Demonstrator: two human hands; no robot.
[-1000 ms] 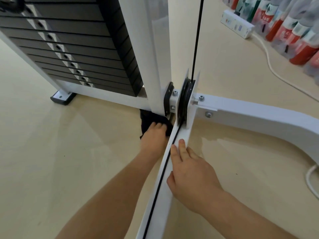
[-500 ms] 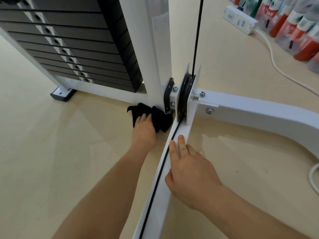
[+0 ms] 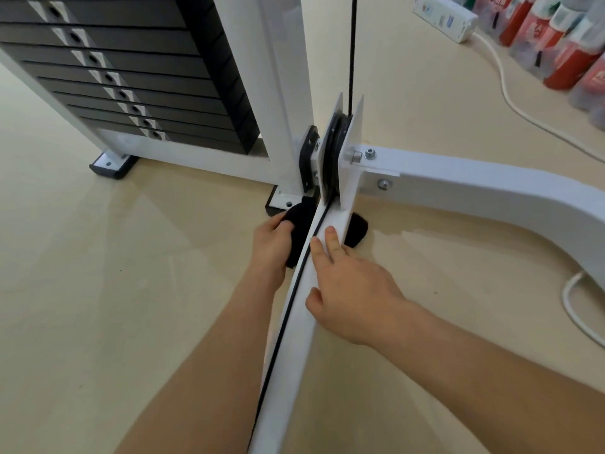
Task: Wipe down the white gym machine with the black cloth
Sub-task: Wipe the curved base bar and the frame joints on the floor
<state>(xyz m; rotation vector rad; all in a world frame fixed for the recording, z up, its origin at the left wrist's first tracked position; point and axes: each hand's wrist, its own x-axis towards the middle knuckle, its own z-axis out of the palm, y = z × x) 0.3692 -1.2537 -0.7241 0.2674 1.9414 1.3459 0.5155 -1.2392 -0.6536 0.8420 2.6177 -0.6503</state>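
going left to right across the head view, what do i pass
weight stack → left hand → right hand → power strip → bottles. The black cloth is left out: it shows on both sides of the white beam.

white gym machine (image 3: 203, 160): white-painted steel frame, black weight stack (image 3: 131, 77) behind the upright (image 3: 278, 77). Black cable (image 3: 352, 44) dropped into a pulley (image 3: 335, 152) at the base, then ran along the low rail (image 3: 294, 355) toward me. Curved leg (image 3: 491, 191) went off right. black cloth (image 3: 357, 232) was bunched at the upright's foot on the floor (image 3: 98, 290), passing under the rail, a lump on each side. My left hand (image 3: 271, 244) gripped the left lump. My right hand (image 3: 353, 290) lay on the rail top, fingers straight.
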